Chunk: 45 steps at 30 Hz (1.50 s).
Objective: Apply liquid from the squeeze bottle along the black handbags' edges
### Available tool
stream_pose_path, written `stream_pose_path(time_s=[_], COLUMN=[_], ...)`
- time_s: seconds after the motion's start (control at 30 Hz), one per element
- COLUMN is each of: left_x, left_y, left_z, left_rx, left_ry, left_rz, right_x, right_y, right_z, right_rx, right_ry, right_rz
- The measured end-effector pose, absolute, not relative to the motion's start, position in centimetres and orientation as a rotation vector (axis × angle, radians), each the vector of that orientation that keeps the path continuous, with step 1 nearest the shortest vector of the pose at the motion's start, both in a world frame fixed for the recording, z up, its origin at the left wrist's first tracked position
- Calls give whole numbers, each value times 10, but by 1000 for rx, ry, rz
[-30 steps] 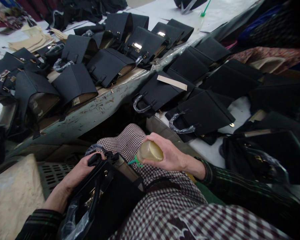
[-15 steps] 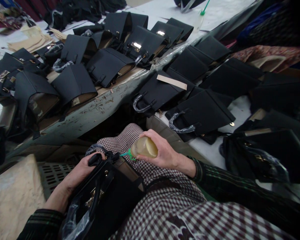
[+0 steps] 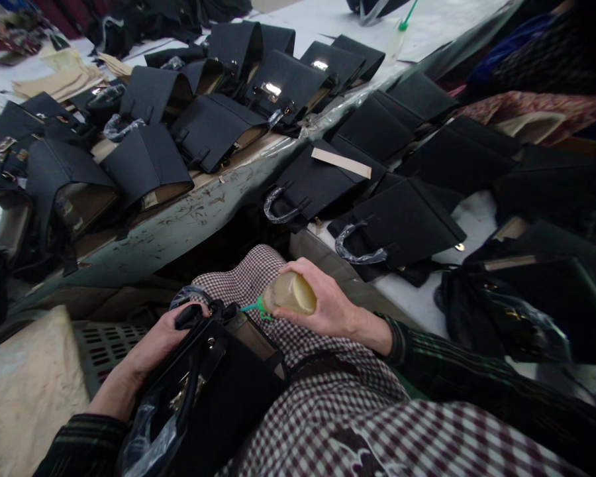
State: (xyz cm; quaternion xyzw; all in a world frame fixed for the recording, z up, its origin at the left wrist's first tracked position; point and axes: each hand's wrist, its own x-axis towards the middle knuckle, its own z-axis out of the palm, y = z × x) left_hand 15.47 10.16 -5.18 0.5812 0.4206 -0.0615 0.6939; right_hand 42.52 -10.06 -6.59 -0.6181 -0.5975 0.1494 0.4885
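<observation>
Hold the black handbag (image 3: 236,391) steady on the checked apron (image 3: 338,401), with the left grip (image 3: 169,329) closed around its top edge. With the right grip (image 3: 328,305) wrapped around the squeeze bottle (image 3: 285,295), aim the green nozzle (image 3: 252,307) at the handbag's lined end (image 3: 259,340) (contact too small to tell). Probably best to squeeze lightly and avoid dripping. Beyond the handbag, see more bags (image 3: 149,162) on the bench (image 3: 198,199)

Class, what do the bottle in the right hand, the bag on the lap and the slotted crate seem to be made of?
Bottle: probably plastic, translucent and cloudy; its yellowish contents show through.
Bag: perhaps leather or imitation leather, matt black; its smooth, even face suggests this but cannot settle which.
Crate: likely moulded plastic, dull greyish, judging by the regular slots in its wall.
</observation>
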Motion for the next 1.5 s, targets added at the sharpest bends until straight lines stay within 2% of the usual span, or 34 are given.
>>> stream_pose_path(time_s=[0.17,0.67,0.9,1.07,1.3,1.5], left_x=[152,155,154,153,156,152], left_y=[103,97,99,100,98,96], left_z=[-52,-47,-49,-53,-48,-52], left_rx=[1345,1274,1301,1358,1319,1269], left_ry=[947,945,919,923,953,952], left_rz=[-131,-173,-179,-177,-182,-185], right_x=[423,430,430,433,430,429], right_y=[-97,-121,-121,-125,-121,-124], right_z=[-66,-59,-60,-61,-65,-66], right_rx=[-1482,-1596,-1569,-1607,-1582,-1570], right_ry=[-1496,-1624,-1625,-1686,-1557,-1647], right_rz=[363,638,594,721,511,575])
